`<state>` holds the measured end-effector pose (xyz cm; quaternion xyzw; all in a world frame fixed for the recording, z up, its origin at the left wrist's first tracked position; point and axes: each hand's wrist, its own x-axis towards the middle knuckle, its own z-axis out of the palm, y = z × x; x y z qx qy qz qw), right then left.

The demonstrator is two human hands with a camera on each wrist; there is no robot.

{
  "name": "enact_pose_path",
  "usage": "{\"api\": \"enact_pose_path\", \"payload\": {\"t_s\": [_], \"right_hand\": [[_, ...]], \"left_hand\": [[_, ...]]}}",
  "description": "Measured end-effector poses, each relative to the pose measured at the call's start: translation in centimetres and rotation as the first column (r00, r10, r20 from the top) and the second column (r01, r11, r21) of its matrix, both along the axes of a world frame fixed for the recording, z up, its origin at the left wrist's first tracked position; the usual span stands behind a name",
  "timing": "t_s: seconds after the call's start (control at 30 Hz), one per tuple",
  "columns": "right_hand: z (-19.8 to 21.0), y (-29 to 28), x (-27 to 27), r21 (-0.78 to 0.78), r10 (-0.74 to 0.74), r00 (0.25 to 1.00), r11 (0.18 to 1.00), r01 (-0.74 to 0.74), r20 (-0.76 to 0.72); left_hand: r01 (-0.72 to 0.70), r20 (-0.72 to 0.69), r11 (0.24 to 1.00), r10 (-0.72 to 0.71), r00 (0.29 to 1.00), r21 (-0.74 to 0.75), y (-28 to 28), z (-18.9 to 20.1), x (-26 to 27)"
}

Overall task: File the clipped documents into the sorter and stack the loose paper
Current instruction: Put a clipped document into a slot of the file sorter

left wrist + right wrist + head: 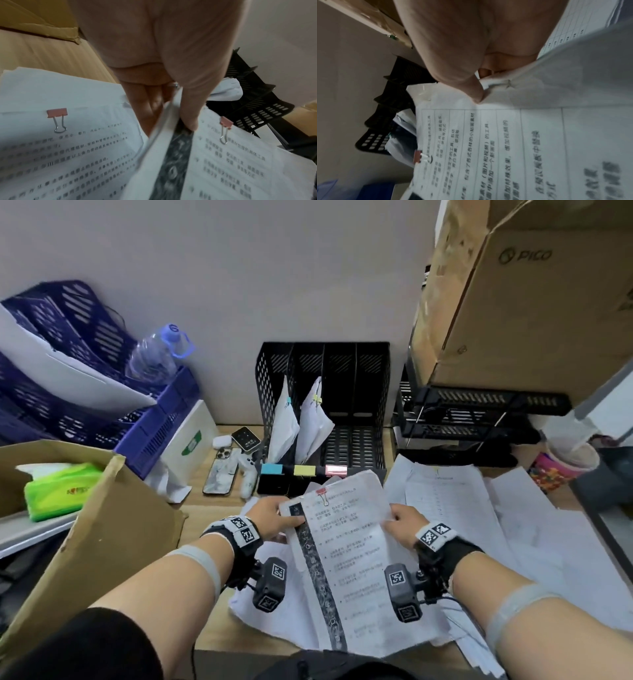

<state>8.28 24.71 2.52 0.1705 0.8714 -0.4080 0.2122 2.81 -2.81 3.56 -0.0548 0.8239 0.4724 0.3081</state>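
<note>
Both hands hold a clipped document [346, 549] with a pink binder clip [322, 494] above the desk. My left hand [287, 518] pinches its top left edge, thumb [188, 119] on top and fingers underneath. My right hand [394, 513] pinches the right edge under its thumb [471, 92]. Just beyond stands the black sorter [325, 405], with two clipped documents [298, 426] leaning in its left slots. Another pink-clipped document [68, 148] lies beneath the held one. Loose paper [462, 501] is spread to the right.
An open cardboard box [102, 525] with a green tissue pack [58, 491] stands at the left. Blue baskets [85, 392] and a water bottle [157, 354] sit behind it. A phone [221, 474] lies left of the sorter. A large carton [531, 302] overhangs black trays [479, 412] on the right.
</note>
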Motion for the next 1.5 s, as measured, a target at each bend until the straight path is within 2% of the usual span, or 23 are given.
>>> {"api": "enact_pose_path", "payload": {"t_s": [0.07,0.13,0.2,0.23,0.3,0.37,0.43,0.5,0.6,0.67,0.73,0.8,0.87,0.93,1.07,1.17,1.27,1.4,1.5], "right_hand": [[0.1,-0.2,-0.5,0.005,-0.043,0.999,0.999,0.044,-0.014],[0.3,-0.5,-1.2,0.039,-0.117,0.991,0.992,0.119,-0.058],[0.7,-1.1,-1.8,0.131,-0.228,0.964,0.960,0.246,-0.140],[1.3,-1.6,-2.1,0.213,-0.233,0.957,0.940,0.268,-0.175],[3.0,-3.0,-2.8,0.336,-0.094,0.989,0.933,0.128,-0.116],[4.6,-4.9,-3.4,0.299,0.072,0.996,0.951,-0.084,0.051],[5.5,-6.9,-4.1,0.224,0.143,0.981,0.960,-0.170,0.132],[6.1,-8.2,-4.6,0.276,0.147,0.984,0.946,-0.168,0.098],[7.8,-8.6,-5.2,0.454,0.085,0.996,0.889,-0.066,-0.022],[9.1,-7.9,-5.5,0.478,0.061,0.995,0.878,-0.015,-0.079],[10.4,-6.9,-5.8,0.439,0.043,0.989,0.898,0.024,-0.142],[11.6,-6.0,-6.1,0.372,0.013,0.975,0.925,0.072,-0.220],[12.3,-5.1,-6.8,0.262,-0.047,0.953,0.956,0.129,-0.298],[13.0,-4.4,-7.5,0.120,-0.129,0.926,0.976,0.181,-0.354],[13.9,-3.5,-9.3,-0.042,-0.172,0.907,0.985,0.169,-0.385],[14.2,-3.4,-10.7,-0.072,-0.136,0.912,0.990,0.118,-0.386],[13.9,-3.7,-13.0,-0.085,-0.137,0.905,0.990,0.112,-0.402],[12.4,-4.7,-16.6,-0.111,-0.260,0.864,0.965,0.236,-0.431],[11.1,-5.3,-18.4,-0.024,-0.290,0.888,0.953,0.301,-0.358]], "left_hand": [[0.010,0.066,0.999,-0.013,0.998,0.043,0.0,0.0,-0.4],[0.003,0.061,0.998,-0.007,0.998,0.060,0.1,0.0,-1.4],[-0.008,0.024,0.996,0.006,1.000,0.091,0.5,0.2,-2.8],[-0.004,-0.011,0.994,0.005,1.000,0.110,0.8,0.5,-3.6],[0.012,-0.075,0.986,0.000,0.997,0.164,1.7,1.7,-4.8],[0.051,-0.128,0.974,-0.023,0.992,0.219,3.0,3.4,-5.8],[0.096,-0.169,0.960,-0.052,0.984,0.264,4.3,4.9,-6.6],[0.138,-0.195,0.944,-0.081,0.977,0.299,5.4,6.1,-7.3],[0.191,-0.188,0.894,-0.123,0.974,0.405,6.2,7.7,-8.1],[0.235,-0.162,0.862,-0.180,0.970,0.450,6.2,8.4,-8.9],[0.265,-0.229,0.895,-0.191,0.954,0.357,5.9,8.0,-10.1],[0.308,-0.416,0.951,-0.268,0.869,0.031,5.5,6.7,-11.8],[0.335,-0.470,0.893,-0.445,0.762,-0.301,5.4,5.7,-13.1],[0.350,-0.425,0.835,-0.526,0.737,-0.426,5.9,5.2,-14.1],[0.353,-0.326,0.749,-0.592,0.737,-0.561,7.2,4.7,-15.5],[0.267,-0.335,0.765,-0.529,0.780,-0.585,7.2,4.7,-16.0],[0.205,-0.362,0.774,-0.490,0.793,-0.599,6.7,4.4,-16.6],[0.160,-0.403,0.799,-0.451,0.797,-0.579,6.1,4.4,-17.0],[0.128,-0.435,0.827,-0.411,0.801,-0.547,5.8,4.2,-17.2]]}}
